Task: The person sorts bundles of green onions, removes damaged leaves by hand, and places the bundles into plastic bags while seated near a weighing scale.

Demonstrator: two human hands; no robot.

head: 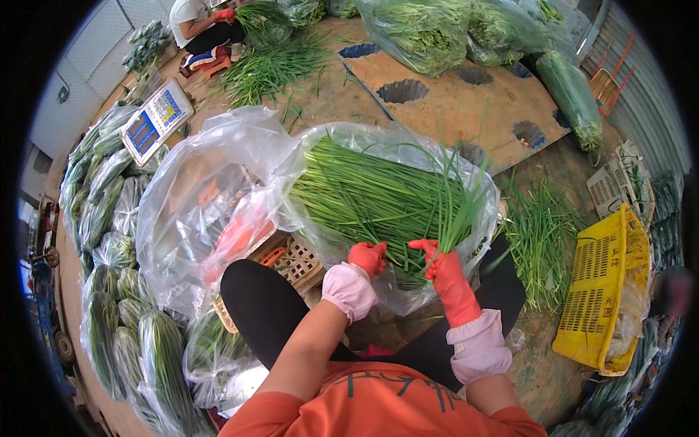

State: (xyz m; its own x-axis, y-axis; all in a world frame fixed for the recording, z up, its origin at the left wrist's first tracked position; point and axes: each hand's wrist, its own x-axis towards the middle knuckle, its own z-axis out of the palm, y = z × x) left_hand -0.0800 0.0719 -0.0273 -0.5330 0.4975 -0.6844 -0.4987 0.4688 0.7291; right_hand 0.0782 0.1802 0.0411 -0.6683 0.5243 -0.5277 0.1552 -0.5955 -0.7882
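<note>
Long green garlic chives (377, 191) lie in a clear plastic bag (483, 218) spread open between my knees. My right hand (445, 267), in a red rubber glove, grips a small bunch of chives (456, 218) that stands up from its fist. Its index finger points left towards my other hand. At the near edge of the pile, my left hand (368, 258), also red-gloved, has curled fingers close to the stems. Whether a blade is pinched in it cannot be made out.
Loose chives (540, 246) lie on the floor right of my knee, beside a yellow plastic crate (595, 289). Bagged greens (158, 355) and a digital scale (157, 121) are on the left. Another person (205, 27) sits at the back. A board with holes (437, 109) lies ahead.
</note>
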